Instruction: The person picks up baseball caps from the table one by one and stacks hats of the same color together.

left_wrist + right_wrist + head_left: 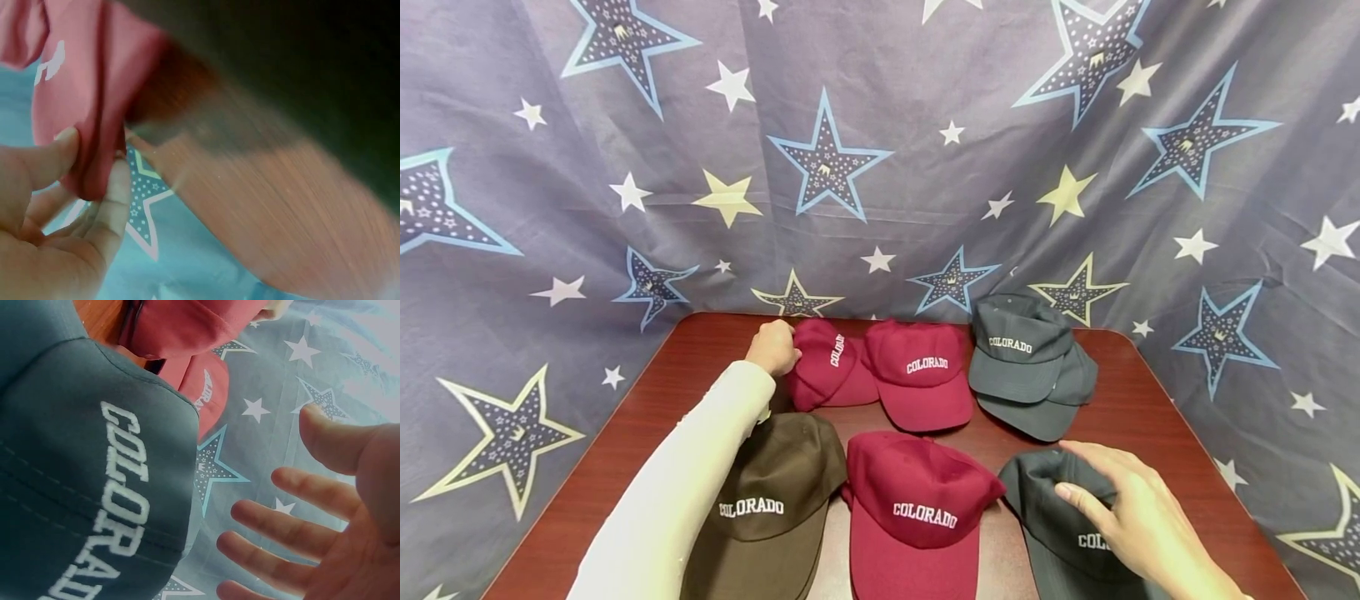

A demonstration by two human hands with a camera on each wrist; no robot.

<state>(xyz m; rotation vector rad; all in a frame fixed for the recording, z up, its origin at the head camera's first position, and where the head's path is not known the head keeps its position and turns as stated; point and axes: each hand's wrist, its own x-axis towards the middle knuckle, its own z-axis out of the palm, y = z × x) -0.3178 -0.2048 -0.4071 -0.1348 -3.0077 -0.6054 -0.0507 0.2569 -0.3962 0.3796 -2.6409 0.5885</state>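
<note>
At the back left of the table, my left hand (775, 348) pinches the edge of a maroon baseball cap (822, 371) lettered COLORADO, which is turned with its brim to the right. The left wrist view shows the cap's fabric (103, 94) between thumb and fingers. My right hand (1138, 500) hovers with spread fingers over a dark slate baseball cap (1052, 517) at the front right, hiding part of its lettering. In the right wrist view, those fingers (294, 531) stand apart from the slate cap (81, 456) and hold nothing.
A second maroon cap (925, 379) sits at back centre, beside stacked slate caps (1018, 354). In front are a brown cap (775, 492), partly behind my left sleeve (677, 492), and another maroon cap (917, 500). A star-patterned curtain (880, 167) borders the wooden table (1150, 417).
</note>
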